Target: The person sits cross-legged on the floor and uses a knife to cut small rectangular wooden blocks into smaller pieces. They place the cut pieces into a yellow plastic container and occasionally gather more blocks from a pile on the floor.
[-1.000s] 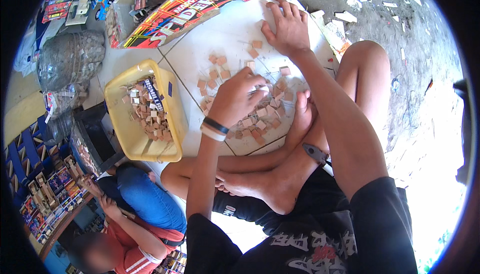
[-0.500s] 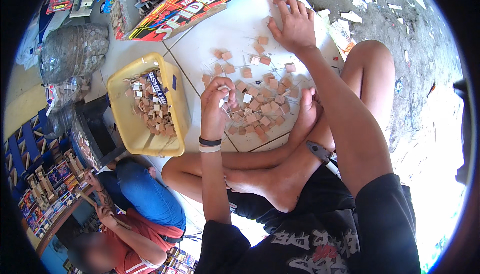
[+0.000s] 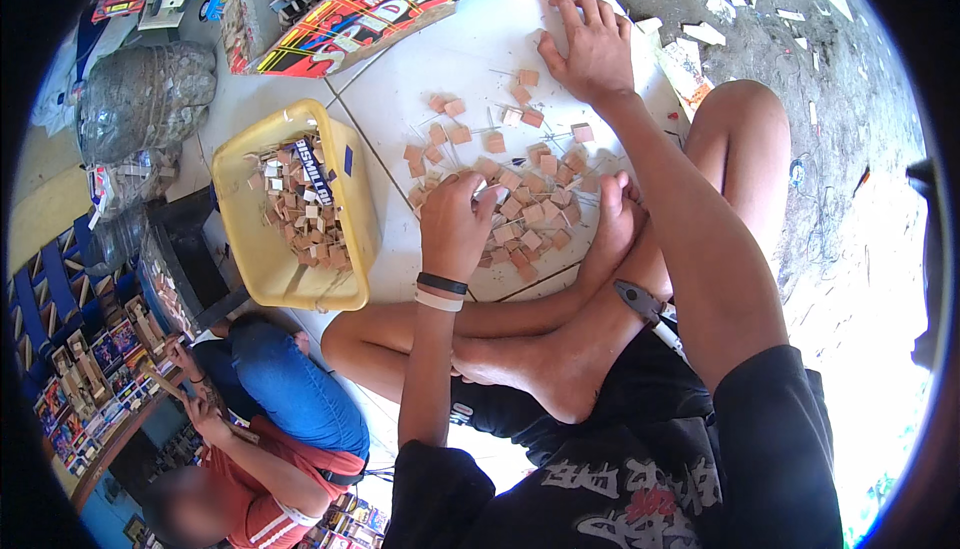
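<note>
Many small square wooden pieces (image 3: 540,214), several with thin pale sticks or wires poking out, lie loosely heaped on the white tiles before me. Over the left side of this heap is my left hand (image 3: 460,224), palm down and closed, with bands on its wrist. Its curled fingers are partly hidden, and what they hold does not show. Further off, at the upper right, my right hand (image 3: 592,54) rests on the tile with fingers spread, holding nothing. A yellow plastic basin (image 3: 235,249) left of the heap contains more of the wooden pieces and a dark blue lettered strip.
Pliers (image 3: 640,301) lie on my crossed leg. A colourful printed board (image 3: 400,14) stands at the far edge. Stuffed plastic bags (image 3: 145,99) sit at far left. A co-worker in a red shirt (image 3: 270,479) sits lower left, handling a stick. Scraps litter the grey floor (image 3: 830,99).
My left hand has turned from palm-up, with whitish pieces showing in its fingers, to palm-down, moving slightly right and nearer me over the heap. The right hand has hardly moved.
</note>
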Action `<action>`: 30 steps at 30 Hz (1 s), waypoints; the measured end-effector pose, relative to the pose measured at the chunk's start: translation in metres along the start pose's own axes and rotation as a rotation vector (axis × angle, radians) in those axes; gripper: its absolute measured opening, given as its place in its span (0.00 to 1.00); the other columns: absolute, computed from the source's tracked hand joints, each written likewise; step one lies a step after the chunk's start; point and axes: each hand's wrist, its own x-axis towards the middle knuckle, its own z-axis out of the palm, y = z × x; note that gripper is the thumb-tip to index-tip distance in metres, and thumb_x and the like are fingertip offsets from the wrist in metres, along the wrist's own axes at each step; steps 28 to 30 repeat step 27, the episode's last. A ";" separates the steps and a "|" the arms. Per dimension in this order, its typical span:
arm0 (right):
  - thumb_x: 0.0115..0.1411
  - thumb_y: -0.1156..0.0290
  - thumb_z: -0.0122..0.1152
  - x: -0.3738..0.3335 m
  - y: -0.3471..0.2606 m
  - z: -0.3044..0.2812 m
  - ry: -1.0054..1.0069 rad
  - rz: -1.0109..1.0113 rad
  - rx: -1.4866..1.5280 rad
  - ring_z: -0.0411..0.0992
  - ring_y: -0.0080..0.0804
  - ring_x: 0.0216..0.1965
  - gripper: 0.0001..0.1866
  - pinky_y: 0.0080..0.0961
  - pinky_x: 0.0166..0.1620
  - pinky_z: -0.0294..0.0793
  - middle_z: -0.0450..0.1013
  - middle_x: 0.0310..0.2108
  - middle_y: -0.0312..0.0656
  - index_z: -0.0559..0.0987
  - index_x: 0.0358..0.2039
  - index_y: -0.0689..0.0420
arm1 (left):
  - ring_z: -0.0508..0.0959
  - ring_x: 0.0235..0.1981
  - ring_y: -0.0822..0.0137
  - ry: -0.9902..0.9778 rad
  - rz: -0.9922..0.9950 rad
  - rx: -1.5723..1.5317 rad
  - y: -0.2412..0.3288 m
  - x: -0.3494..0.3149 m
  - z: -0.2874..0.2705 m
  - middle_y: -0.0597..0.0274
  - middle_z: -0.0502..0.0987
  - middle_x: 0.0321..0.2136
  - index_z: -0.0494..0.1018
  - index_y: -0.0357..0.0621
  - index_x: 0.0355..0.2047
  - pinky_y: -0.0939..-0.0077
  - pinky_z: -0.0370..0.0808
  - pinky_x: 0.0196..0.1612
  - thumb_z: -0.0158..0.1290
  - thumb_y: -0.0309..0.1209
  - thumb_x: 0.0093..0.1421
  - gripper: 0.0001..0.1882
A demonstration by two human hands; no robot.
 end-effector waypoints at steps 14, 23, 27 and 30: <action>0.66 0.51 0.59 0.000 0.002 0.005 -0.015 0.012 0.021 0.65 0.42 0.67 0.30 0.51 0.68 0.61 0.66 0.69 0.40 0.73 0.66 0.46 | 0.73 0.28 0.75 0.228 -0.131 -0.459 0.022 -0.042 -0.064 0.63 0.78 0.28 0.77 0.39 0.42 0.74 0.71 0.32 0.62 0.34 0.70 0.11; 0.66 0.52 0.60 0.002 0.000 0.003 -0.021 0.008 0.042 0.65 0.41 0.67 0.28 0.52 0.68 0.60 0.67 0.68 0.39 0.74 0.64 0.47 | 0.77 0.59 0.54 0.562 -0.168 0.388 -0.064 -0.084 -0.167 0.46 0.74 0.62 0.69 0.41 0.66 0.64 0.78 0.54 0.59 0.36 0.73 0.26; 0.67 0.50 0.59 0.000 0.004 0.006 -0.024 0.002 0.012 0.65 0.42 0.68 0.28 0.53 0.69 0.59 0.66 0.68 0.40 0.73 0.65 0.45 | 0.66 0.71 0.50 0.541 -0.354 -0.173 -0.087 -0.102 -0.149 0.48 0.68 0.70 0.61 0.45 0.74 0.55 0.59 0.75 0.58 0.38 0.73 0.33; 0.67 0.50 0.59 0.000 0.004 0.006 -0.024 0.002 0.012 0.65 0.42 0.68 0.28 0.53 0.69 0.59 0.66 0.68 0.40 0.73 0.65 0.45 | 0.66 0.71 0.50 0.541 -0.354 -0.173 -0.087 -0.102 -0.149 0.48 0.68 0.70 0.61 0.45 0.74 0.55 0.59 0.75 0.58 0.38 0.73 0.33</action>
